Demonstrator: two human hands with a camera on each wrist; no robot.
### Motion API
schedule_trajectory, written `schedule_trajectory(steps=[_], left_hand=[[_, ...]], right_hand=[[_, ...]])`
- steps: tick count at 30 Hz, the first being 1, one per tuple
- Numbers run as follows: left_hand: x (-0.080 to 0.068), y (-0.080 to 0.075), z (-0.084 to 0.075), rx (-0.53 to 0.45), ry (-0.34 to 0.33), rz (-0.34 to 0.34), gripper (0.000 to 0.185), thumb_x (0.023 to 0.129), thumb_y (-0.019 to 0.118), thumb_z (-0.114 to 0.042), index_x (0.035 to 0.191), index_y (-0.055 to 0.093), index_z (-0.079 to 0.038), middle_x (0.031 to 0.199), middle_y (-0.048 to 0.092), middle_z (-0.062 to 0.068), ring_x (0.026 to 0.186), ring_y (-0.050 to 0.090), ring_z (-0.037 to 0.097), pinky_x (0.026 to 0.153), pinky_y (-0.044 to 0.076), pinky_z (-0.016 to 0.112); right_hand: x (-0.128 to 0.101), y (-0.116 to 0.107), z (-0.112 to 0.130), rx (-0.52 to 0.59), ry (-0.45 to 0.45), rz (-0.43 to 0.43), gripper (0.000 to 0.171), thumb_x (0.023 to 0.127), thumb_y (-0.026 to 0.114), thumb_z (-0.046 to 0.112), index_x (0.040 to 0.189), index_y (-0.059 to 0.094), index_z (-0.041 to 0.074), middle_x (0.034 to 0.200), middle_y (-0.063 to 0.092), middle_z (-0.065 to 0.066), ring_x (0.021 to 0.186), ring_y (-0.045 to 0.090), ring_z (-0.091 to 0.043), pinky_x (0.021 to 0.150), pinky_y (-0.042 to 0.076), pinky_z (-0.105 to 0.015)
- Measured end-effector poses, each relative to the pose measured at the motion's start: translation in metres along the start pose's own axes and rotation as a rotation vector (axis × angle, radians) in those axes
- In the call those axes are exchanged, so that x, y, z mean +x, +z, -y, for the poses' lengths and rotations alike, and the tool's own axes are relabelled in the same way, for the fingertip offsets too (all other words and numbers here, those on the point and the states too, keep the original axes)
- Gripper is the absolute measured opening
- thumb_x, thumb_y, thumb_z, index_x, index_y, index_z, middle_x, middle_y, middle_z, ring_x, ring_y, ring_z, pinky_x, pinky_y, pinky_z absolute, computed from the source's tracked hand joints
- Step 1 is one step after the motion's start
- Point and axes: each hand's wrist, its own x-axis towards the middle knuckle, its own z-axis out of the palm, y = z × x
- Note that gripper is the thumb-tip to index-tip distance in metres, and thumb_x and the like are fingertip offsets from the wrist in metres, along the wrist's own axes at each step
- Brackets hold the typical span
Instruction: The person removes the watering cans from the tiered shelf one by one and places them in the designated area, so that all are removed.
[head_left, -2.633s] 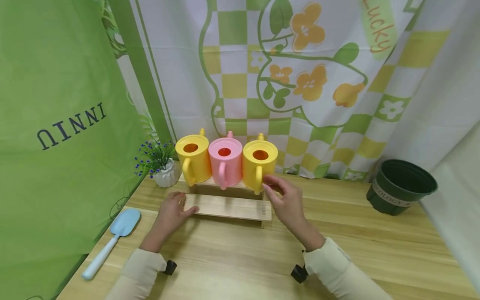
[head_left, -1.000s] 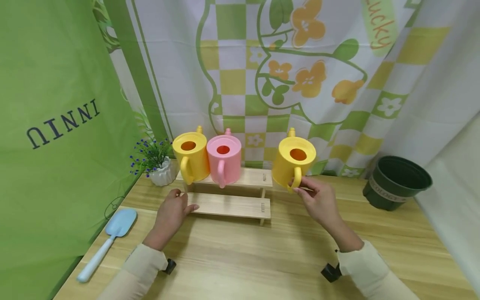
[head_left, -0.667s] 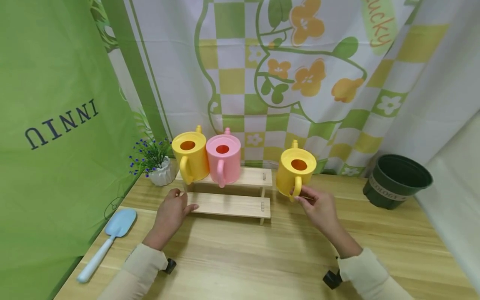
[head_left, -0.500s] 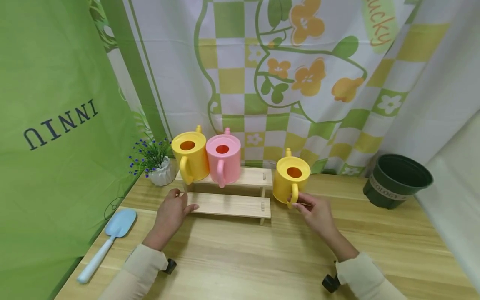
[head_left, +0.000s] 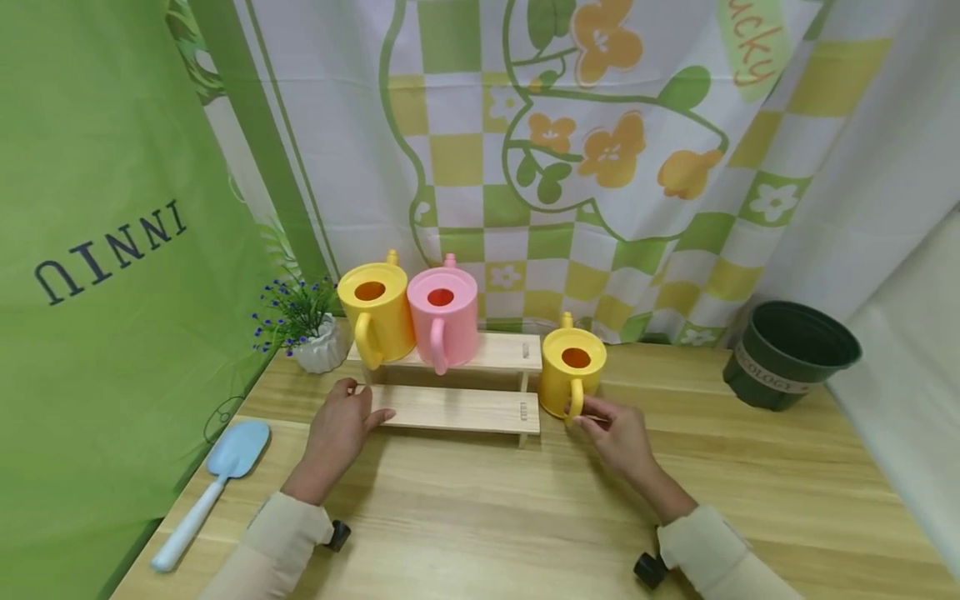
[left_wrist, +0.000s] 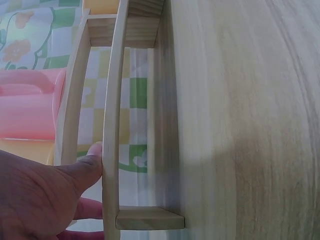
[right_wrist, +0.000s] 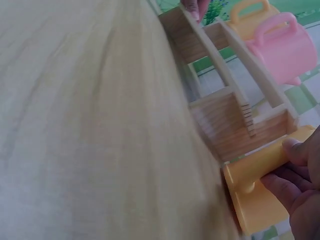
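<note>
By its handle, my right hand [head_left: 618,437] grips a yellow watering can [head_left: 555,387], which stands upright at the right end of a two-step wooden stand [head_left: 457,408]. In the right wrist view the can's base [right_wrist: 234,200] is right at the tabletop, and the thumb and fingers close round the handle. My left hand [head_left: 337,429] holds the left end of the stand's lower step, its thumb [left_wrist: 92,160] on the board. On the upper step, a second yellow watering can [head_left: 397,325] and a pink watering can [head_left: 463,325] stand side by side, spouts toward the curtain.
A white pot with a blue-flowered plant [head_left: 318,346] stands left of the stand. Nearer lies a light-blue trowel [head_left: 238,450] with a pale handle. A dark green plant pot [head_left: 772,379] is at the far right. A patterned curtain [head_left: 600,208] hangs behind the table.
The right hand took the yellow watering can off the upper step's right end, carried it right, then lowered it beside the stand. The left hand keeps its place on the stand.
</note>
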Motion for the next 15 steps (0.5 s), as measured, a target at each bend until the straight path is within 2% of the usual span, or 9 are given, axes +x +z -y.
schedule_trajectory(steps=[8, 15], left_hand=[[-0.0005, 0.0, 0.0009, 0.017, 0.005, 0.004, 0.04, 0.076, 0.071, -0.039, 0.074, 0.055, -0.002, 0.055, 0.054, 0.012, 0.093, 0.056, 0.035, 0.068, 0.05, 0.044], [-0.0004, 0.0014, 0.0015, 0.008, 0.003, 0.006, 0.04, 0.076, 0.071, -0.039, 0.075, 0.056, -0.002, 0.064, 0.059, 0.016, 0.094, 0.056, 0.034, 0.068, 0.05, 0.044]], right_hand=[[-0.0019, 0.0042, -0.0014, 0.02, 0.007, 0.014, 0.028, 0.073, 0.07, -0.008, 0.1, 0.068, -0.003, 0.09, 0.069, -0.013, 0.085, 0.067, -0.028, 0.067, 0.052, -0.019], [-0.0022, 0.002, -0.0019, -0.03, 0.007, 0.041, 0.029, 0.074, 0.072, -0.004, 0.102, 0.067, -0.002, 0.094, 0.069, -0.013, 0.086, 0.066, -0.025, 0.069, 0.053, -0.021]])
